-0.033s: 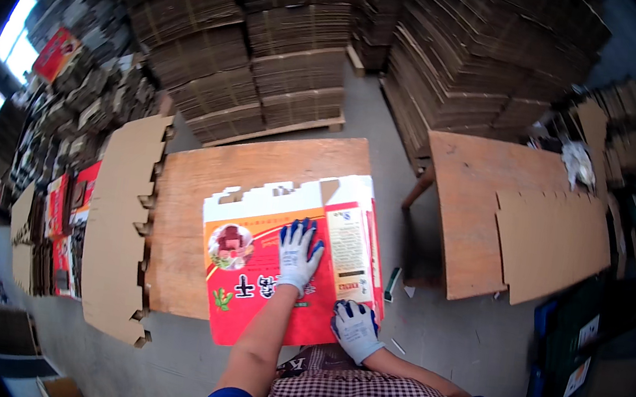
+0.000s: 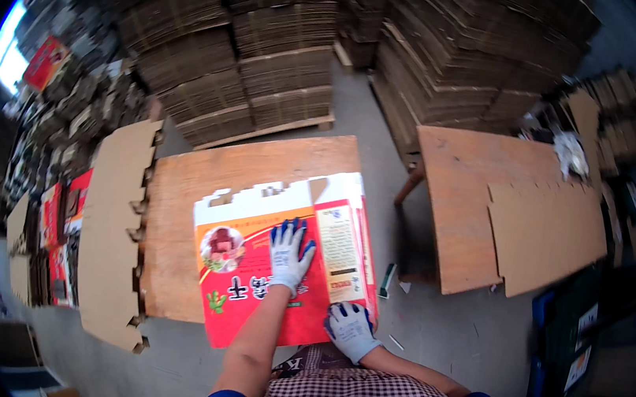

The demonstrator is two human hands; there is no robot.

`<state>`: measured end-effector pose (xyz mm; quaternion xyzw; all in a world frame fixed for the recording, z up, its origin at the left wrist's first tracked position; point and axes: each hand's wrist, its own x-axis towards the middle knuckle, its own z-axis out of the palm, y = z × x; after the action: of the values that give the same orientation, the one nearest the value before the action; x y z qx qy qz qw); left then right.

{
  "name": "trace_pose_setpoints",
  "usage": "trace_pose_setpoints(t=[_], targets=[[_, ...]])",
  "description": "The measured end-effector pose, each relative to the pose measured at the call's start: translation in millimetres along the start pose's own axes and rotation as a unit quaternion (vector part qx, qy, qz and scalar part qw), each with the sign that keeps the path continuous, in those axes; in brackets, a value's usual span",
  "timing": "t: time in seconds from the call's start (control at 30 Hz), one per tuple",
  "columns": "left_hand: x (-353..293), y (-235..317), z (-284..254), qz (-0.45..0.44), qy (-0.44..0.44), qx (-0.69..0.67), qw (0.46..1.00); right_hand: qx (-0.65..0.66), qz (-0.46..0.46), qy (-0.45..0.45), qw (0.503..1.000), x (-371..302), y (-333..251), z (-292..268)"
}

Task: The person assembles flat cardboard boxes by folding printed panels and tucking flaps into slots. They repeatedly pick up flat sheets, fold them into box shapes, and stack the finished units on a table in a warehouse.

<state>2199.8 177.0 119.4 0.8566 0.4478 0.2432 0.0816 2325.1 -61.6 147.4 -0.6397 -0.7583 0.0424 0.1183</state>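
Observation:
A stack of flat printed carton sheets (image 2: 233,311), red and yellow with white flaps, lies on a wooden table and overhangs its near edge. My left hand (image 2: 289,255), in a white glove with blue fingertips, rests flat on the top sheet with its fingers spread. At the near right corner of the stack is my right hand (image 2: 350,332), gloved the same way. Its fingers lie slightly bent and apart on the sheet, and its palm is by the edge.
Left of the wooden table (image 2: 167,259) stands a brown notched cardboard sheet (image 2: 111,237). A second table (image 2: 456,239) on the right bears another brown sheet (image 2: 548,235). Tall bundled cardboard stacks (image 2: 287,60) rise behind. A dark green crate-like object (image 2: 567,332) is at right.
The whole view has shifted slightly, so the tables and stack appear a little further left. Both hands keep their places on the carton sheets.

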Motion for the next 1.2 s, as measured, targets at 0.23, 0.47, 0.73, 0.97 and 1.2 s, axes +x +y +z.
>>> trace_pose_setpoints(t=[0.23, 0.47, 0.73, 0.97, 1.2], targets=[[-2.3, 112.8, -63.6, -0.067, -0.059, -0.014, 0.996, 0.097, 0.126, 0.07, 0.985, -61.2, 136.9, -159.5], [-28.7, 97.2, -90.6, 0.08, -0.19, -0.01, 0.978, -0.054, 0.587, -0.002, 0.808, -96.6, 352.5, -143.5], [-47.1, 88.9, -84.2, 0.069, -0.198, 0.029, 0.977, -0.049, 0.584, -0.045, 0.809, -115.9, 366.7, -119.3], [-49.8, 89.3, -79.8, 0.058, -0.197, 0.01, 0.979, -0.189, 0.451, -0.23, 0.842, -168.0, 283.0, -98.5], [-51.5, 87.6, -87.7, 0.032, -0.219, 0.007, 0.975, -0.129, 0.51, -0.213, 0.823, -172.9, 316.4, -96.5]])
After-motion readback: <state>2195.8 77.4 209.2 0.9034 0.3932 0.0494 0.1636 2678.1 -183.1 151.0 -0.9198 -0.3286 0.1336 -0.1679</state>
